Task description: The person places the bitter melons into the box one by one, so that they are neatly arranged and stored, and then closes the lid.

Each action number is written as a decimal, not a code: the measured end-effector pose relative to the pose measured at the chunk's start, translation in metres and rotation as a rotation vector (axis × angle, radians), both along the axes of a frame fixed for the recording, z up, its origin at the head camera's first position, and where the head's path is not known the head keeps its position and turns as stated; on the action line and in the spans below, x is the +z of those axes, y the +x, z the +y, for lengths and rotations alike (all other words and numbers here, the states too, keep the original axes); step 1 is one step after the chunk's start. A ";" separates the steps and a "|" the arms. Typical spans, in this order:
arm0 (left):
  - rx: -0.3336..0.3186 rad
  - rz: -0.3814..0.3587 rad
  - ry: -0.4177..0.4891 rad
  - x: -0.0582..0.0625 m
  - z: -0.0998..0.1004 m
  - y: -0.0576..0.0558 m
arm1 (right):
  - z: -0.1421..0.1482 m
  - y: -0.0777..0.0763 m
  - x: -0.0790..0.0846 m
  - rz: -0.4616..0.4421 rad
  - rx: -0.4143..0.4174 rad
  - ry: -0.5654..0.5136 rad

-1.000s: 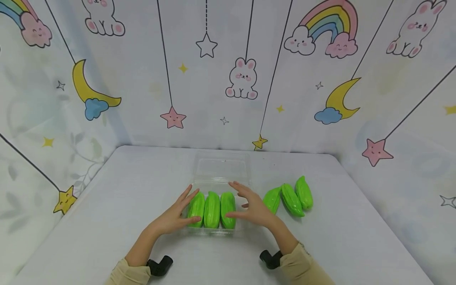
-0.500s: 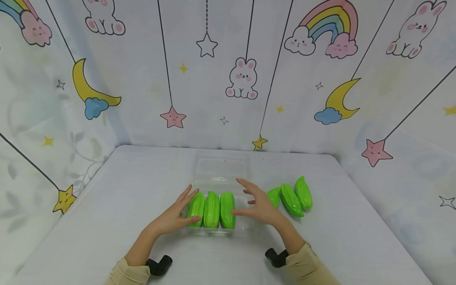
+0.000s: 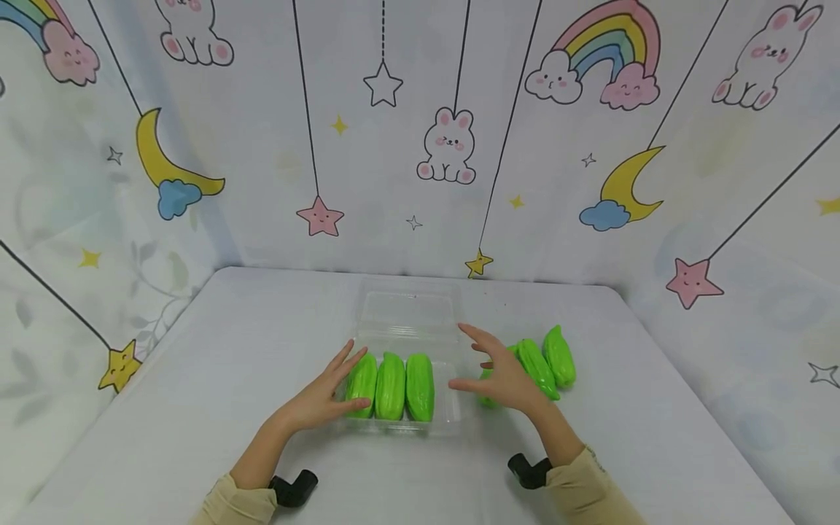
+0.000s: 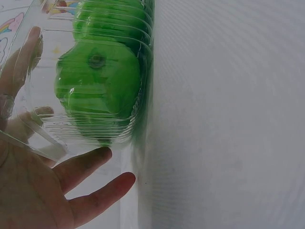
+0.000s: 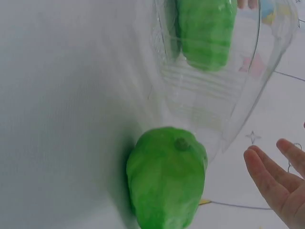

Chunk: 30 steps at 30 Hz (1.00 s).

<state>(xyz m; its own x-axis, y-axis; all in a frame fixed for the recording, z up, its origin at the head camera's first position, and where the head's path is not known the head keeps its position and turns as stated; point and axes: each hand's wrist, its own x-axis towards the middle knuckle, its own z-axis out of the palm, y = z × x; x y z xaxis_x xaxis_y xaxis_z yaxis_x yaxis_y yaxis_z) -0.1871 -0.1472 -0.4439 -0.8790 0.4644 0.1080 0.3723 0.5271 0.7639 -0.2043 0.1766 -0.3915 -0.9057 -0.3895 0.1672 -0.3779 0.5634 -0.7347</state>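
Observation:
A clear plastic clamshell box (image 3: 448, 410) lies with its lid (image 3: 410, 312) folded back behind it. Three glossy green, ribbed toy gourds stand side by side in it: a left gourd (image 3: 362, 386), a middle gourd (image 3: 390, 386) and a right gourd (image 3: 420, 386). My left hand (image 3: 313, 402) is at the box's left end, fingers spread; in the left wrist view its fingertips lie close by the clear wall. My right hand (image 3: 504, 375), fingers apart and holding nothing, hovers beyond the box's right end. It partly hides a loose gourd (image 5: 167, 176) lying beside the box.
Two more loose gourds rest to the right of my right hand, one slanted gourd (image 3: 538, 370) and one farther gourd (image 3: 560, 356). A white cloth covers the table (image 3: 262, 313). Behind it hangs a patterned backdrop (image 3: 387, 160) with cartoon rabbits and stars.
My right hand has moved rightward, away from the right gourd in the box and over toward the nearest loose gourd. My left hand and the gourds stay where they were.

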 end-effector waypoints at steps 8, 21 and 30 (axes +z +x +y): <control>0.007 0.008 -0.004 0.001 -0.001 0.002 | 0.016 -0.004 -0.003 0.049 -0.021 0.008; -0.002 0.003 0.001 0.002 0.000 0.002 | 0.048 -0.004 -0.001 0.085 -0.059 0.038; 0.001 0.012 -0.007 0.001 -0.001 0.001 | 0.064 -0.007 0.000 0.119 -0.084 0.071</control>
